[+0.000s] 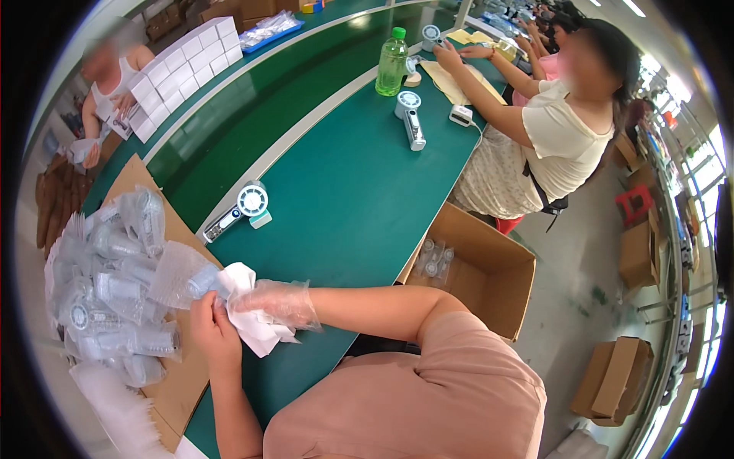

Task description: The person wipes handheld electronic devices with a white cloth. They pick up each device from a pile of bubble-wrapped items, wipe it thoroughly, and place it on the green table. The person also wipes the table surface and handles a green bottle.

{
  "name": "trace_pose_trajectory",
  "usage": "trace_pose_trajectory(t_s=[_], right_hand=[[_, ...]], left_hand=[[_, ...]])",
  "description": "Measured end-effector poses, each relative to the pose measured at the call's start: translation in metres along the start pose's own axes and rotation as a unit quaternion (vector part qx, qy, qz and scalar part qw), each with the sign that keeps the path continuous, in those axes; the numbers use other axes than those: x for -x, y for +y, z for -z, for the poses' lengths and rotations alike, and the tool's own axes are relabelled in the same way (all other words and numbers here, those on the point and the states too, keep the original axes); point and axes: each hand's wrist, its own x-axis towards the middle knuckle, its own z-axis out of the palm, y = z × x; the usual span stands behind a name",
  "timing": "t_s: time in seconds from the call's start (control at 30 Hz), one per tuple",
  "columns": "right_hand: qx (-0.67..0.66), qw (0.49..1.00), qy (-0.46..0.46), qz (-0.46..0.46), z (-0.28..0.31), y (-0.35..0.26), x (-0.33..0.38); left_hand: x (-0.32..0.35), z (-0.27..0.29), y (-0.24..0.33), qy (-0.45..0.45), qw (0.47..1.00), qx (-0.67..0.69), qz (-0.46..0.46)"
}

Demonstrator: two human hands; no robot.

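Note:
My left hand (pixel 212 329) is bare and grips a white cloth (pixel 256 325) from below. My right hand (pixel 275 302), in a thin clear plastic glove, presses on the same cloth from above. Under the cloth, a small fan in a clear plastic bag (pixel 180 279) sticks out to the left. Both hands hover over the near edge of the green table (pixel 344 199). A white handheld fan (pixel 243 208) lies on the table just beyond my hands.
A heap of bagged fans (pixel 115 283) rests on a cardboard sheet (pixel 183 390) at my left. An open cardboard box (pixel 478 268) stands under the table's right side. A person in a cream shirt (pixel 562 138) works further along, near a green bottle (pixel 391 63) and another fan (pixel 410 115).

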Motion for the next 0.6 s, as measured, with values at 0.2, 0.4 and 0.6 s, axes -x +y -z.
trace_pose_trajectory(t_s=[0.2, 0.4, 0.6], right_hand=[[0.485, 0.868, -0.055, 0.096, -0.033, -0.043, 0.034], [0.711, 0.642, -0.008, 0.288, -0.038, -0.051, 0.02], [0.734, 0.607, -0.08, 0.294, -0.052, -0.047, 0.023]], left_hand=[[0.0, 0.024, -0.007, 0.073, 0.983, 0.125, 0.109], [-0.008, 0.072, 0.006, -0.06, 0.894, 0.348, 0.277], [-0.011, 0.087, 0.009, -0.001, 0.937, 0.268, 0.226]])
